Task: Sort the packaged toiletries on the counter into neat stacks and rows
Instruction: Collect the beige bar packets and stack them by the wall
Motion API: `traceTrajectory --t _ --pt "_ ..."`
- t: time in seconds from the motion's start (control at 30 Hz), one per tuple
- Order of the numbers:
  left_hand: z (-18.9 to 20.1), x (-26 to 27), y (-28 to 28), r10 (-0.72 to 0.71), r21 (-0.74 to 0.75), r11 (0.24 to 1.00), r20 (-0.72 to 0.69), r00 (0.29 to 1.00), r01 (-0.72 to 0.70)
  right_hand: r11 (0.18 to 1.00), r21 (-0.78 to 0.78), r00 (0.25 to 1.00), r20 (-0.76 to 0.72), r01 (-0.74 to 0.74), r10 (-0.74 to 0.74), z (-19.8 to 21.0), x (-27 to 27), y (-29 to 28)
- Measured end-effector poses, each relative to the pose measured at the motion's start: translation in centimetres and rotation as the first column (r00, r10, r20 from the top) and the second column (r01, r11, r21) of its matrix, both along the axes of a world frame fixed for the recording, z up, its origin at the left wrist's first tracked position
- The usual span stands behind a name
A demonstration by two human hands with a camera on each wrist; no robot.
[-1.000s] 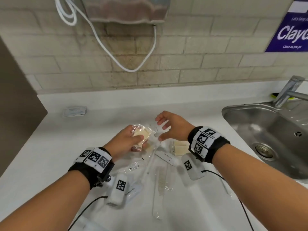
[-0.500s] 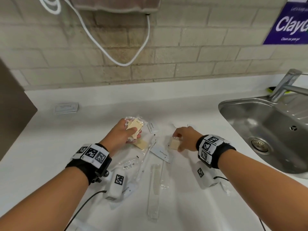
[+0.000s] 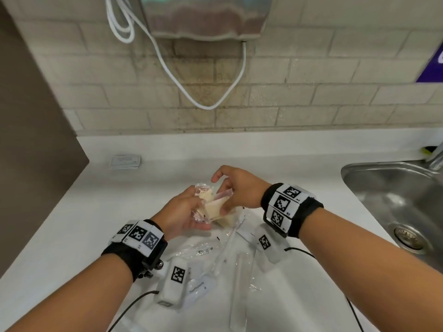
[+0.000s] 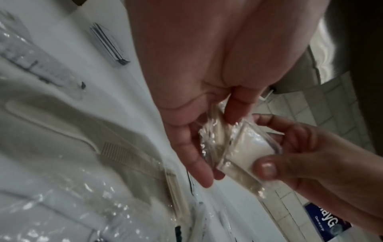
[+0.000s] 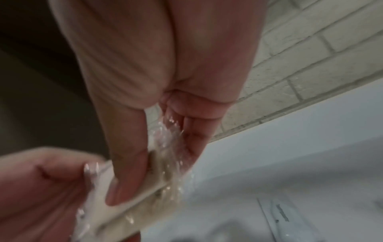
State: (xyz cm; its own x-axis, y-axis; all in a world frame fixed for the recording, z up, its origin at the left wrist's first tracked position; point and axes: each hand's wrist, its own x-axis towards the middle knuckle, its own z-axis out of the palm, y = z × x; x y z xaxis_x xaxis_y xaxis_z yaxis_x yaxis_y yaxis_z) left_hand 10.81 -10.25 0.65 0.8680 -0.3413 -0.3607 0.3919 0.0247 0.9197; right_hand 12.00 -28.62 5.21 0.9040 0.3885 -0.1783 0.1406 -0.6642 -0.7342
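The right hand (image 3: 239, 188) has left the counter (image 3: 72, 224) and now presses a wrapped soap (image 3: 215, 208), apparently, onto the left hand (image 3: 182, 212)'s stack.

Steel sink (image 3: 393, 188) at right, grey wall dispenser (image 3: 203, 17) with looping white cable (image 3: 167, 68), purple sign (image 3: 431, 68), brick wall (image 3: 311, 92)

Bare counter (image 3: 79, 219) lies left; wrapped toothbrushes (image 3: 238, 291) clutter it below the hands.

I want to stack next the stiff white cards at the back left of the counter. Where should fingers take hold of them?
Probably by the two long edges, pinched from above. The white cards lie flat in a low squared pile on the counter, with bare surface showing all around, so fingers can reach both sides.
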Motion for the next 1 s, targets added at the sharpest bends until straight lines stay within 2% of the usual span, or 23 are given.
traceTrajectory --t 0.13,0.27,0.43,0.57,0.63,0.7,0.83,0.9,0.97,1.0 --pt "0.7 -0.3 1.2 -0.024 -0.054 0.998 -0.056 0.998 0.021 0.999 0.021 0.998 0.056 0.036 -0.037 -0.2 0.9 1.7" --pt "0.4 -0.3 2.2 0.01 0.059 0.998 0.066 0.998 -0.014 1.0 0.001 0.997 0.072 0.014 -0.014 -0.5 1.1 2.3" --pt "0.0 -0.3 4.6 0.082 0.098 0.991 0.102 0.991 -0.092 0.971 -0.238 1.0 0.025 0.008 -0.002 -2.7 1.3 1.5" --pt "-0.6 -0.1 5.9 0.133 0.112 0.983 0.125 0.983 -0.147 0.874 -0.486 1.0 0.014 -0.004 0.012 -5.9 1.4 2.3" --pt "-0.8 0.1 6.2 0.117 0.121 0.984 0.129 0.985 -0.133 0.838 -0.545 0.999 0.037 0.003 0.021 -7.1 1.7 2.7" --pt "-1.0 0.1 6.4 0.097 0.137 0.984 0.144 0.985 -0.117 0.845 -0.535 1.0 0.023 0.012 0.001 -7.3 2.0 2.8" --pt "-1.5 0.3 6.6 0.03 0.201 0.977 0.181 0.983 -0.067 0.837 -0.543 0.996 -0.086 -0.064 0.021 -5.9 2.4 2.2" --pt "-1.7 0.5 6.7 0.029 0.209 0.976 0.179 0.983 -0.067 0.858 -0.513 1.0 -0.03 -0.02 0.005 -4.7 2.8 2.1" --pt "-1.9 0.9 6.9 0.056 0.207 0.974 0.16 0.986 -0.089 0.934 -0.344 0.995 0.055 0.096 -0.082 -3.5 3.1 2.3" --pt "-2.0 1.1 7.0 0.083 0.2 0.973 0.144 0.986 -0.112 0.971 -0.188 0.989 0.055 0.145 -0.137 -3.0 3.3 2.6"
